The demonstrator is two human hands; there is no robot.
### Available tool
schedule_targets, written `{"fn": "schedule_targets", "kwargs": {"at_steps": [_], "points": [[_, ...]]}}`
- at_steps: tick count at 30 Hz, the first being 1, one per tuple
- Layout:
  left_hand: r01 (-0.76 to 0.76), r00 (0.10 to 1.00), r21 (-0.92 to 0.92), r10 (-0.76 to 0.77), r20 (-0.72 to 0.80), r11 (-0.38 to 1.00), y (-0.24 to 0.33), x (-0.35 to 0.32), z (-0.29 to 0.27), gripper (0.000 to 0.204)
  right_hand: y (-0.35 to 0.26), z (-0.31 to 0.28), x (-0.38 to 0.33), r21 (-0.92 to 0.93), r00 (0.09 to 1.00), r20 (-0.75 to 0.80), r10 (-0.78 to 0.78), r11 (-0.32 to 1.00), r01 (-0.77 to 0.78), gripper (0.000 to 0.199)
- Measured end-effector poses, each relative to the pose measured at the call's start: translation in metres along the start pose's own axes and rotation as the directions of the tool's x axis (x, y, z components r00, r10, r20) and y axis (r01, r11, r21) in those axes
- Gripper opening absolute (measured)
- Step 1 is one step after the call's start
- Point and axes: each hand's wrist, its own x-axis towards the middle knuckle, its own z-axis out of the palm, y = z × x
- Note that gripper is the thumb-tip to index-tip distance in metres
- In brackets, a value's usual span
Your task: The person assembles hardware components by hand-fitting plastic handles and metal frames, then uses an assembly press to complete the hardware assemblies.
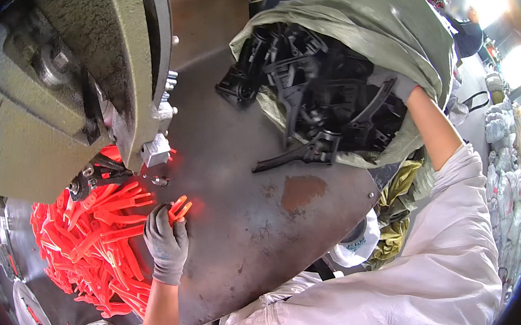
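My left hand [166,242], in a grey glove, is closed around a bright red-orange plastic lever. The forked end of this lever [180,209] sticks out past the fingers. Beside that hand, to its left, lies a large heap of similar red levers [95,241]. My right hand [394,82], in a pale glove, reaches into the mouth of a grey-green sack [346,5] full of black plastic parts [321,75]. A long curved black part [374,104] lies against that glove. Its fingers are blurred and partly hidden, so a grip cannot be made out.
A heavy beige machine [76,67] with bolts and a small metal fixture [156,150] stands over the worn metal table [230,240] at left. Several black parts [300,153] spill from the sack. Yellow-green cloth [394,212] hangs past the table's right edge.
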Motion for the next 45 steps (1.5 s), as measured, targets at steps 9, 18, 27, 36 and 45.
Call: {"fn": "schedule_targets", "kwargs": {"at_steps": [9,18,27,36,45], "points": [[-0.088,0.992,-0.088,0.095,0.081,0.992,0.047,0.023,0.032,0.035,-0.073,0.253,0.029,-0.744,1.000,-0.012,-0.017,0.669,0.003,0.045],[-0.092,0.994,-0.270,0.106,0.036,0.959,0.049,0.010,0.014,0.032,-0.074,0.226,-0.009,-0.150,0.991,-0.130,-0.004,0.989,-0.016,0.023],[0.424,0.758,-0.849,-0.637,0.141,0.317,-0.017,-0.007,-0.029,0.032,-0.074,0.340,-0.084,0.311,0.963,0.259,-0.071,0.950,-0.013,0.015],[0.585,0.711,-0.768,-0.621,0.330,0.262,-0.030,0.044,-0.036,0.034,0.029,0.471,-0.089,0.253,0.992,-0.065,-0.112,0.959,0.125,0.029],[0.703,0.650,-0.689,-0.551,0.523,0.174,-0.016,0.037,-0.067,0.033,-0.033,0.435,-0.065,0.260,0.955,0.295,-0.012,0.963,-0.068,0.030]]}}
